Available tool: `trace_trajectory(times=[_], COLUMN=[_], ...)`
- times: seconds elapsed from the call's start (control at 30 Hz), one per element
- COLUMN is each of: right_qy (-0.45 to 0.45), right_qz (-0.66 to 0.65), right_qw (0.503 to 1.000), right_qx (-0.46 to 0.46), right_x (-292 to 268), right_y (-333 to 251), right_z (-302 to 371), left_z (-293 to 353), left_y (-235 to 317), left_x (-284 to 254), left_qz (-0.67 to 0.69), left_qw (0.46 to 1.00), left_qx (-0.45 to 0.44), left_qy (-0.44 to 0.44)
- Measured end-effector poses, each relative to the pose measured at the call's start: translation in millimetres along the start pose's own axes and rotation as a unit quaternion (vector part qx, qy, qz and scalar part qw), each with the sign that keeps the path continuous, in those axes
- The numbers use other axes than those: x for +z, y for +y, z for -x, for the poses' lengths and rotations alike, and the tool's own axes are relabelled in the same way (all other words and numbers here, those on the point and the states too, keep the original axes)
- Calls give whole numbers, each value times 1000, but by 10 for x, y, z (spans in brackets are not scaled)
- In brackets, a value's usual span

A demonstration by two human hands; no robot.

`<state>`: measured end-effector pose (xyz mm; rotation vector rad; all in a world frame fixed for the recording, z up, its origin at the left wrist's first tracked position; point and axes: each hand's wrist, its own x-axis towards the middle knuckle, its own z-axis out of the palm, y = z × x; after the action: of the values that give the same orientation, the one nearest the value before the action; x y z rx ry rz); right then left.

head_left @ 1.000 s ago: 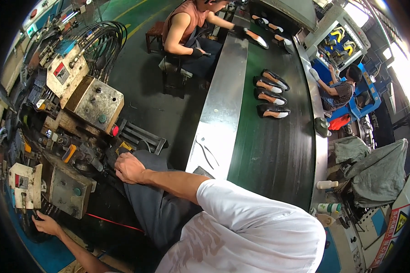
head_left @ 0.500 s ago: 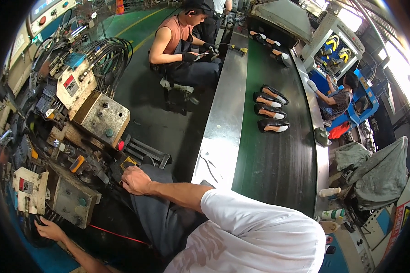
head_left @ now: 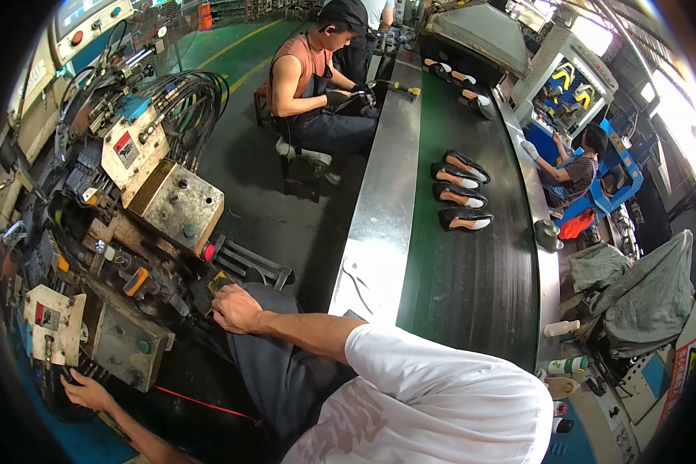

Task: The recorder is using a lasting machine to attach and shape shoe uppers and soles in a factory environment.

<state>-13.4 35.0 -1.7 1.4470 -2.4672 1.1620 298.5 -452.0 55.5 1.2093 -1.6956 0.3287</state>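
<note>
My left hand (head_left: 90,392) reaches low at the left to a shoe-factory machine. Its thumb and fingers close around a dark part below the pale lower panel (head_left: 54,321); shadow hides what that part is. Over my dark-trousered knee (head_left: 267,340), my right hand (head_left: 237,311) has its fingers curled against a dark, yellow-marked machine part (head_left: 221,281). The back of the hand covers whatever the fingers hold. Two worn metal control boxes, the upper (head_left: 179,203) and the lower (head_left: 127,348), stand near my hands. A red knob (head_left: 208,252) sticks out from the upper one.
Black shoes with pale insides (head_left: 465,218) sit on a dark-green conveyor belt (head_left: 472,309) to my right, behind a metal ledge (head_left: 375,240). A co-worker (head_left: 321,100) sits ahead; another (head_left: 576,170) works across the belt. Black hoses (head_left: 197,100) bunch behind the machine.
The seated co-worker ahead has shifted to the right and leans lower over their hands. My hands stay at the same machine parts. The view has moved slightly.
</note>
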Motion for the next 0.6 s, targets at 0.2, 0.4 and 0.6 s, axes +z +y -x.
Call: trace_trajectory(times=[0.2, 0.4, 0.6], right_qy=[-6, -6, -3], right_qz=[3, 2, 1], right_qw=[1000, 1000, 1000], right_qx=[0, -3, -4], right_x=[17, 15, 14], right_y=[0, -43, -20], right_z=[-9, -25, -12], left_z=[15, -31, -1], left_y=[38, -80, 11], left_x=[9, 34, -39], left_qz=[7, 15, 15], left_qw=[1000, 1000, 1000], left_qx=[-7, 9, 14], left_qy=[-1, -3, 9])
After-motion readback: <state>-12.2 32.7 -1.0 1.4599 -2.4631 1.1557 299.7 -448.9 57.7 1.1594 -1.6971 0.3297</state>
